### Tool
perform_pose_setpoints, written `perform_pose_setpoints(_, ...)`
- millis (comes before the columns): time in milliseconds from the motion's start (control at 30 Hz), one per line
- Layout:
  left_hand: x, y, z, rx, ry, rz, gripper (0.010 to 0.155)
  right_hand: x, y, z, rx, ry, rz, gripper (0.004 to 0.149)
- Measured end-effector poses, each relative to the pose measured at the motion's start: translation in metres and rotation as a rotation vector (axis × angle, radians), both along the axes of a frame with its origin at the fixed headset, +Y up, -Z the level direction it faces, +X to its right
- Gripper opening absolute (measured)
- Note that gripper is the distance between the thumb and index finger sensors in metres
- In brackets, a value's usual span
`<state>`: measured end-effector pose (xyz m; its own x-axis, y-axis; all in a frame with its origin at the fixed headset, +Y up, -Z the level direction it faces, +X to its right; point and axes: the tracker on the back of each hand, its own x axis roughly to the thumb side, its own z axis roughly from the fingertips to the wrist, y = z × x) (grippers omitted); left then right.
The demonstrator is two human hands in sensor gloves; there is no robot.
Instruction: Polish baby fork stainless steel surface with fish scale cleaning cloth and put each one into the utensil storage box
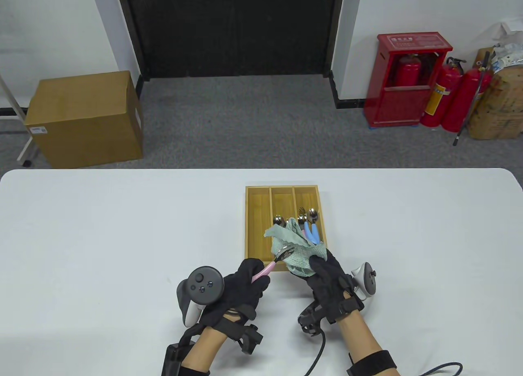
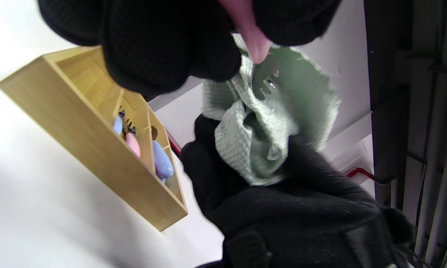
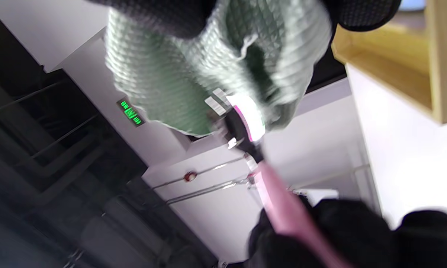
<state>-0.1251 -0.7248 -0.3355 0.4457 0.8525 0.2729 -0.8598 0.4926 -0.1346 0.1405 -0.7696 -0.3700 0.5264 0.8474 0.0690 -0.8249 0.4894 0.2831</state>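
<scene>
My left hand grips the pink handle of a baby fork, steel head pointing up and right. The fork head lies against the pale green fish scale cloth. My right hand holds the bunched cloth from below, just above the near edge of the wooden utensil storage box. In the right wrist view the cloth sits over the shiny fork head, and the pink handle runs down into the left glove. Blue-handled and pink-handled utensils lie in the box.
The box has three long compartments; the left one shows bare wood, and utensils lie in the middle and right ones. The white table spreads wide around it. Beyond it are a cardboard box and a red extinguisher cabinet.
</scene>
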Motion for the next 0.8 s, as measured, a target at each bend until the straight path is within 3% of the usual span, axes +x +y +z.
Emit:
perform_pose_setpoints(167, 0.0, -0.015, 0.001, -0.062, -0.048, 0.095, 0.052, -0.007, 0.007, 0.003, 0.062, 0.042, 0.04, 0.041)
perform_pose_setpoints(300, 0.003, -0.02, 0.003, -0.073, -0.066, 0.091, 0.052, -0.011, 0.006, 0.006, 0.067, 0.067, -0.027, 0.056)
perform_pose_setpoints(433, 0.005, -0.025, 0.004, -0.097, -0.103, 0.13, 0.052, -0.013, 0.003, 0.007, 0.046, 0.092, -0.106, 0.056)
perform_pose_setpoints(500, 0.004, -0.026, 0.004, -0.102, -0.106, 0.136, 0.052, -0.011, 0.007, 0.008, 0.059, 0.05, -0.007, 0.046)
perform_pose_setpoints(600, 0.007, -0.024, 0.005, -0.094, -0.165, 0.126, 0.051, -0.007, 0.012, 0.006, 0.101, -0.06, 0.118, 0.054)
perform_pose_setpoints(700, 0.01, -0.023, 0.006, -0.094, -0.207, 0.135, 0.051, -0.009, 0.015, 0.007, 0.111, 0.001, 0.095, 0.07)
perform_pose_setpoints(800, 0.013, -0.019, 0.006, -0.072, -0.271, 0.113, 0.051, -0.012, 0.015, 0.005, 0.131, 0.112, 0.14, 0.069)
